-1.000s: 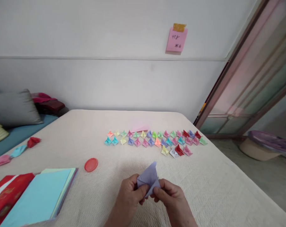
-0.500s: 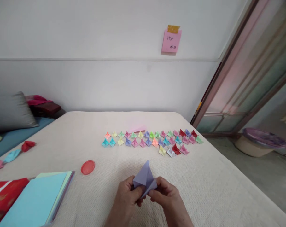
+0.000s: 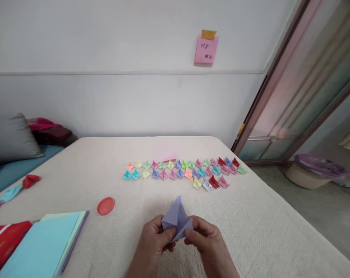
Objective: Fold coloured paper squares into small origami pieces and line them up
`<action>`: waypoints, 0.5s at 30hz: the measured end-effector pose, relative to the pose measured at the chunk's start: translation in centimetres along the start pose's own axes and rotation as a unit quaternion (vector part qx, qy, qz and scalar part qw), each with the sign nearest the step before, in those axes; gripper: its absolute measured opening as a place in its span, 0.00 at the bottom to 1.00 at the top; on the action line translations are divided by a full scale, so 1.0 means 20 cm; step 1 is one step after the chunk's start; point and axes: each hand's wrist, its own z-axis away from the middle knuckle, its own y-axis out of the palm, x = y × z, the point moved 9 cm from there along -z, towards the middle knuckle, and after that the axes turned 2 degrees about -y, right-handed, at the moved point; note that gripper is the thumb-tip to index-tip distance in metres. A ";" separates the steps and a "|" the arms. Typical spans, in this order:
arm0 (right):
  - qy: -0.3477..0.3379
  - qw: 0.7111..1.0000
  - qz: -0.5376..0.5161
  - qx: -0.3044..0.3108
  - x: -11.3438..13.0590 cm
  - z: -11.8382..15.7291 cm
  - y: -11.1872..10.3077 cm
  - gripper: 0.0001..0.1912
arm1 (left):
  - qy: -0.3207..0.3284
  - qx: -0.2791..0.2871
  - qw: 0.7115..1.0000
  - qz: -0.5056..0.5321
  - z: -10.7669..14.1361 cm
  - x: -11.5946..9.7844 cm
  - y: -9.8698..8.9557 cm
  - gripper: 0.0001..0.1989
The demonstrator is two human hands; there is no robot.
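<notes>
A partly folded sheet of purple origami paper [image 3: 175,217] is held above the cloth-covered table, near its front, with one point standing up. My left hand [image 3: 154,239] pinches its left side, thumb on the front and fingers behind. On the right, my right hand [image 3: 205,240] grips a raised flap between thumb and forefinger. Beyond my hands, rows of small folded paper pieces [image 3: 173,175] in many colours lie on the cloth. Among the nearest of them are a yellow piece [image 3: 196,183] and a dark red one [image 3: 213,181].
A red round lid [image 3: 105,206] lies left of my hands. Further left are a stack of coloured paper [image 3: 44,243] and a red packet [image 3: 7,243]. A pink sheet [image 3: 167,157] lies behind the rows. A bin [image 3: 313,172] stands on the floor at right.
My right thumb has shifted slightly up and right along the purple paper's flap. Both hands still hold the paper. The whole view has slid a little.
</notes>
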 end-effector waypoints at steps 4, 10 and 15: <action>0.019 0.997 -0.038 0.062 -0.02 0.00 0.06 0.09 | 0.015 -0.002 1.000 -0.023 0.00 -0.03 -0.01 0.08; -0.014 0.991 -0.063 0.119 0.04 0.01 0.15 0.03 | 0.022 -0.011 0.998 -0.054 0.01 -0.04 0.00 0.09; 0.018 0.990 -0.059 0.125 0.00 0.01 0.14 0.06 | 0.020 -0.015 0.998 -0.059 0.00 -0.03 0.00 0.10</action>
